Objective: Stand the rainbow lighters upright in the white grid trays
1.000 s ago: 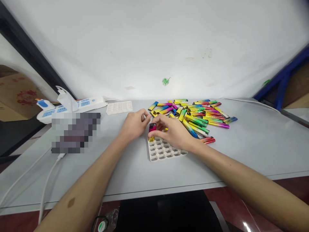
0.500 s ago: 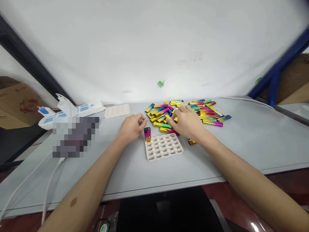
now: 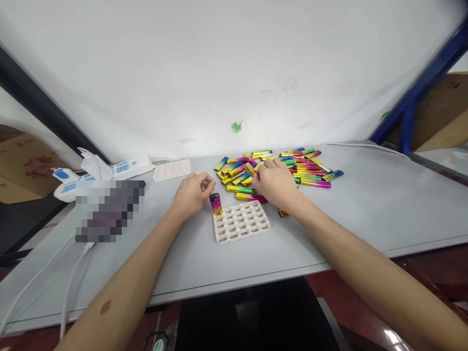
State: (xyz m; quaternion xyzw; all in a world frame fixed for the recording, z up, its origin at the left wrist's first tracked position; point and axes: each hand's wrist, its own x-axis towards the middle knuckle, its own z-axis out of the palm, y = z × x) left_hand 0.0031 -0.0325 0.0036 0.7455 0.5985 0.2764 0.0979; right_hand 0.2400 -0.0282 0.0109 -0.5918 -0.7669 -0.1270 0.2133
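Note:
A white tray (image 3: 242,225) with rows of oval holes lies on the table in front of me. One purple-and-gold lighter (image 3: 216,204) with a black top stands upright in its far left corner hole. My left hand (image 3: 193,194) rests just left of that lighter, fingers curled in and nothing visible in them. Over the heap of shiny multicoloured lighters (image 3: 240,189) is my right hand (image 3: 276,183), its fingers closed round a yellow lighter (image 3: 249,169) whose end pokes out to the left. Under the right wrist, a gold lighter (image 3: 282,213) is partly hidden.
A second white tray (image 3: 172,169) lies by the wall. To the left are a power strip (image 3: 126,166) with plugs and a blurred dark device (image 3: 117,209) with a white cable (image 3: 75,270). Cardboard boxes (image 3: 25,165) and a blue frame post (image 3: 408,124) flank the table.
My right hand has closed its fingers on a yellow lighter in the heap. The left hand stays beside the standing lighter. The whole view has shifted slightly.

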